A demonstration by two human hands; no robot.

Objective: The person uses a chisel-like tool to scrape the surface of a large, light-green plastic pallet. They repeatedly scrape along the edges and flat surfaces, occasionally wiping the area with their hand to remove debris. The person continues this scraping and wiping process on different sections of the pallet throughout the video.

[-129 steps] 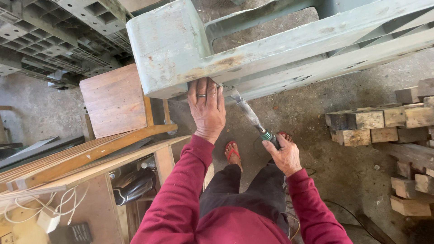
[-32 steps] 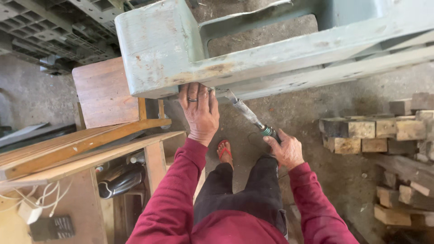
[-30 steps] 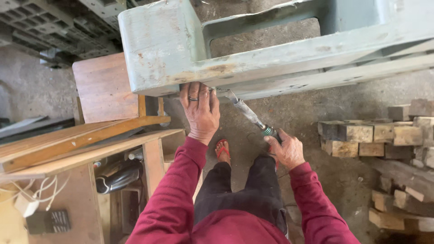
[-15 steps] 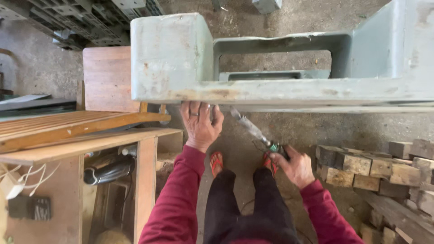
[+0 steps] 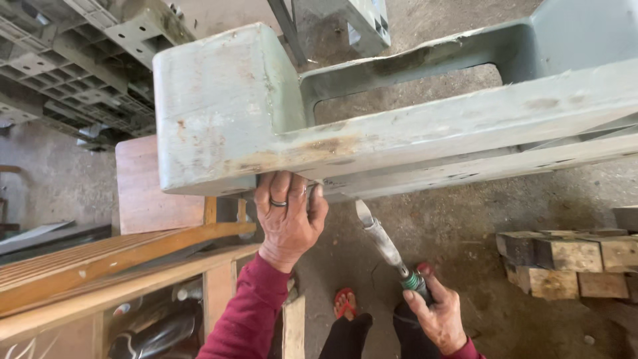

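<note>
At the far left, wooden slats (image 5: 100, 256) are lying on a wooden surface (image 5: 133, 292), with grey plastic pallets (image 5: 60, 60) stacked on the floor beyond and a plain wooden board (image 5: 149, 186) standing behind.

Since half a second ago the view is sitting closer and tilted, so the pale green cast-metal machine frame (image 5: 219, 106) is now filling the upper picture and its worn, rust-flecked lower edge is showing more clearly. The hands themselves are keeping their places, which suggests the work along that lower edge is simply carrying on at the same spot.

The left hand (image 5: 287, 223), wearing a ring, is pressing up against the underside of the frame's blocky end, fingers curled over the edge; its grip is closed on the frame, steadying rather than lifting, as far as I can judge.

Just right of it, the scraper-like tool (image 5: 382, 242) is slanting up, its flat metal tip ending just below the frame's underside; whether it is touching, I cannot tell. The right hand (image 5: 438, 316) is clenching the tool's green-banded handle from below, well under the frame.

Below, a red sandal (image 5: 344, 302) is standing on the concrete floor (image 5: 465, 226). At the far right, short timber blocks (image 5: 571, 262) are lying stacked.
</note>
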